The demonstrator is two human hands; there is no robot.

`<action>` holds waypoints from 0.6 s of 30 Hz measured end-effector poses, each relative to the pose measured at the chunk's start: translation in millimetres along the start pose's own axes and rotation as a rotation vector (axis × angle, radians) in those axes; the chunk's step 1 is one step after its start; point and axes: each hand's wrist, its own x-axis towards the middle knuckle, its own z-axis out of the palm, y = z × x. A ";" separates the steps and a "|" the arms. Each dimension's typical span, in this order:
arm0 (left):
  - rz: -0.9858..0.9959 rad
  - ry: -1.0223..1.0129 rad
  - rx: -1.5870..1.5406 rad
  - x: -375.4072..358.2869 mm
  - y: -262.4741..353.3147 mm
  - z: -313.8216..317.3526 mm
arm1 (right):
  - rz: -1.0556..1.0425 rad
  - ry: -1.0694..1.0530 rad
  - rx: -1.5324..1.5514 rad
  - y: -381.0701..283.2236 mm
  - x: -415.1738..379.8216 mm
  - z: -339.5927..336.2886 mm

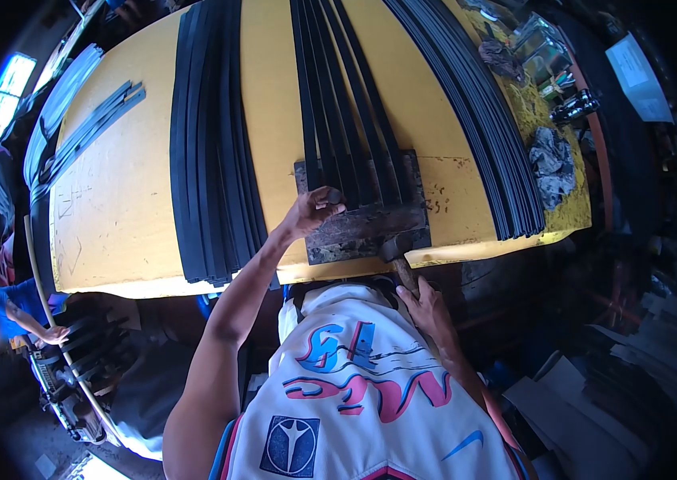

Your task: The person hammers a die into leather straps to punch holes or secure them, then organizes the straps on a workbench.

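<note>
My left hand (312, 214) is closed around a short dark punch (335, 196); its round top shows above the fingers, while its lower end is hidden. The hand is over the left part of a worn dark plate (330, 250). Several narrow black strips (344, 104) run from the far side of the table onto this plate, their near ends lying to the right of that hand. Close to my body, my right hand (426, 306) grips the wooden handle of a hammer (406, 274). The hammer's head is at the plate's near edge.
The yellow table (130, 192) bears a bundle of black strips (214, 160) at left and a stack (474, 112) at right. Grey strips (98, 128) lie far left. A crumpled cloth (552, 166) sits at the right edge. Another person in blue (18, 310) is at lower left.
</note>
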 end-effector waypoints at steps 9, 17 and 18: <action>0.188 0.088 0.203 -15.5 2.2 8.4 | -0.034 0.044 -0.008 -31.0 8.7 3.7; 0.198 0.116 0.269 -22.7 -1.2 10.7 | -0.665 0.480 0.130 -168.8 -28.1 -76.4; 0.193 0.126 0.258 -24.5 0.2 11.1 | -0.799 0.554 0.190 -187.1 -39.5 -86.7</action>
